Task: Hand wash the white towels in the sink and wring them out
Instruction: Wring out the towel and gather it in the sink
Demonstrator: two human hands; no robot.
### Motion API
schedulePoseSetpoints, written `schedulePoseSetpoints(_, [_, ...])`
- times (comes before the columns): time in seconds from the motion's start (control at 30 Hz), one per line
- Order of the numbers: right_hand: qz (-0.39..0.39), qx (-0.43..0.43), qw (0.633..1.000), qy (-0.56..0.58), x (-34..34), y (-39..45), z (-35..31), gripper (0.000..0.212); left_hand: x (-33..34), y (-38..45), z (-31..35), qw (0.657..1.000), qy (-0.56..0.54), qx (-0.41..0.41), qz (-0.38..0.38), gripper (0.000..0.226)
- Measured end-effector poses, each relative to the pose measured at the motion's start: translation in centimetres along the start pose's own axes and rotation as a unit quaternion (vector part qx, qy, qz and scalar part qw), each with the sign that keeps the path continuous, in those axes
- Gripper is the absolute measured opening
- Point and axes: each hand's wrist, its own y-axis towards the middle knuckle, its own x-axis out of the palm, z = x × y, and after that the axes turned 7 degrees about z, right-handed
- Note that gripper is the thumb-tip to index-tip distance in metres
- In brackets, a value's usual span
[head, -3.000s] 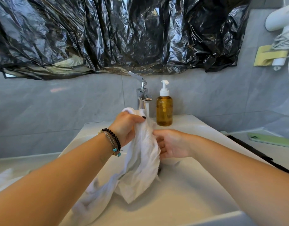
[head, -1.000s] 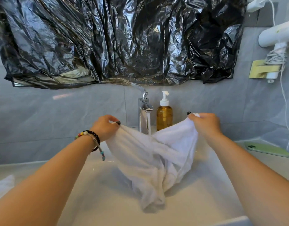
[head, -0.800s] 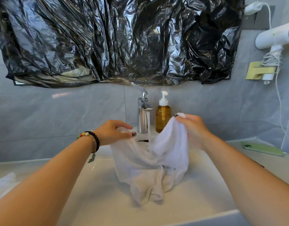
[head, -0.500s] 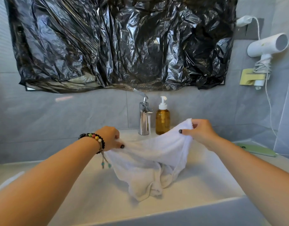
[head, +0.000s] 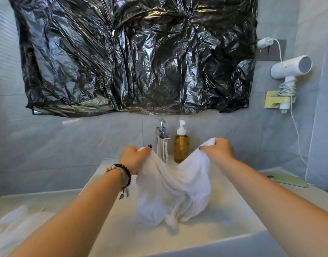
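While water runs from the tap, the left hand and right hand each grip a top corner of the white towel, which sags over the sink.

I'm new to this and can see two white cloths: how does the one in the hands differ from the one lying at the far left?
The held towel hangs over the sink, gripped at its corners by the left hand and right hand; the left cloth lies flat on the counter, untouched. The held towel sags in deep folds; the left cloth looks spread out and blurred. Both are white.
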Motion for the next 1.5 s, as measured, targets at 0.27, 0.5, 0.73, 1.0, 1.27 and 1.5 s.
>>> schedulePoseSetpoints(0.27, [-0.307,-0.120,0.939,0.095,1.1,-5.2,-4.0,0.030,1.3,-1.2,0.8,0.960,-0.156,-0.087,-0.217,0.050])
schedulePoseSetpoints(0.5, [-0.321,-0.110,0.923,0.179,1.7,-5.1,-3.8,0.032,1.2,-0.5,-1.9,0.962,-0.144,-0.022,-0.229,0.045])
schedulePoseSetpoints(0.73, [-0.265,-0.026,0.963,0.037,3.0,-1.2,0.6,0.022,2.0,-0.4,-2.0,0.971,-0.180,-0.008,-0.159,0.032])
schedulePoseSetpoints(1.0, [-0.499,-0.099,0.860,0.049,6.9,-2.3,1.4,0.054,1.3,-0.6,-1.7,0.957,-0.229,0.027,-0.175,0.029])
schedulePoseSetpoints(1.27, [-0.198,-0.120,0.959,0.164,4.5,-1.7,-1.4,0.007,0.3,0.3,-1.7,0.949,-0.288,-0.017,-0.124,0.045])
schedulePoseSetpoints(1.5, [-0.051,-0.162,0.978,0.118,3.4,-2.4,-5.6,0.019,0.9,-0.7,-2.0,0.952,-0.214,0.060,-0.210,0.093])
